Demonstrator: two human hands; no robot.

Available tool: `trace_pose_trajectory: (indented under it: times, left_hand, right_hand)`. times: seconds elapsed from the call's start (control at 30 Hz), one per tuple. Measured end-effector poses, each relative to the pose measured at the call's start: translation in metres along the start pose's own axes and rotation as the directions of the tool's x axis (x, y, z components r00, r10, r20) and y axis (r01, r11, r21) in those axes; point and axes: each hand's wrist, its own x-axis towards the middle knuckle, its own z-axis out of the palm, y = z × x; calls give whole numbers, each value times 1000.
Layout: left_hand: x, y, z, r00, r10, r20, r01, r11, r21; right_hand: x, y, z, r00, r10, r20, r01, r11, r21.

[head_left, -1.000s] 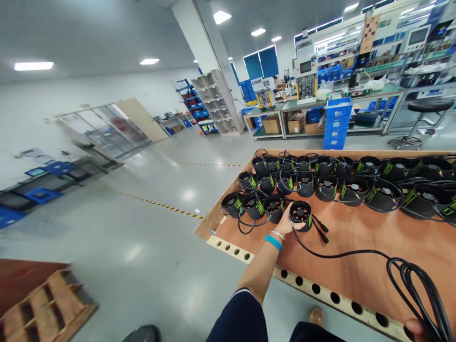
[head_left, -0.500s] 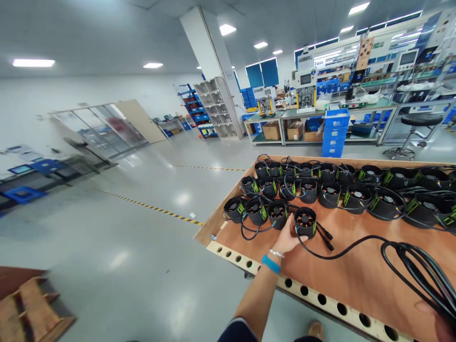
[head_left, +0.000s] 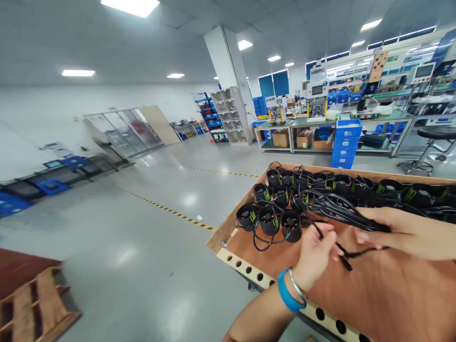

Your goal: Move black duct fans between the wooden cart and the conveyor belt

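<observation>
Board table (head_left: 374, 294) at lower right of the frame, bearing rows of fans (head_left: 281, 216) along its far edge, cable bundle (head_left: 342, 211) before them between left hand (head_left: 315, 254) and right hand (head_left: 399, 232); wooden pallet (head_left: 33, 304) on floor at lower left; workbenches (head_left: 320, 126) behind at upper right.

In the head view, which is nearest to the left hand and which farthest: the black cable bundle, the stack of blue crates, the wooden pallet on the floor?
Measured from the left hand:
1. Black cable bundle: in its grip, leading right to the right hand.
2. Stack of blue crates: behind the wooden table, on the floor.
3. Wooden pallet: far left, bottom corner.
</observation>
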Motion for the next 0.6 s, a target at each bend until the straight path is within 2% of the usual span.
trace_pose_trajectory:
  times: [0.07,0.1,0.17,0.23,0.33,0.47,0.53,0.6]
  left_hand:
    - [20,32,-29,995,62,-84,-60,998,29]
    - [30,47,-47,995,83,-63,-78,993,88]
    - [52,71,-84,999,-35,-4,35,957,289]
    - [78,84,-116,991,-129,-33,126,840,528]
    - [119,83,-143,977,-180,-114,208,697,686]
    - [155,61,-152,966,-174,-190,257,596,760]
    - [162,51,-154,977,-75,-200,210,514,832]
    - [166,45,-158,988,75,-134,93,404,910]
  right_hand:
    - [25,20,-3,999,33,32,-28,991,-133]
    - [39,34,-2,998,53,18,-48,981,-189]
    - [66,66,4,982,185,22,-170,939,-299]
    - [93,97,15,956,292,41,-260,900,-350]
    - [130,132,30,937,344,63,-304,890,-341]
    - [167,158,48,929,368,37,-342,893,-292]
    - [176,170,56,924,381,33,-359,894,-267]
    - [179,184,61,914,402,58,-380,897,-227]
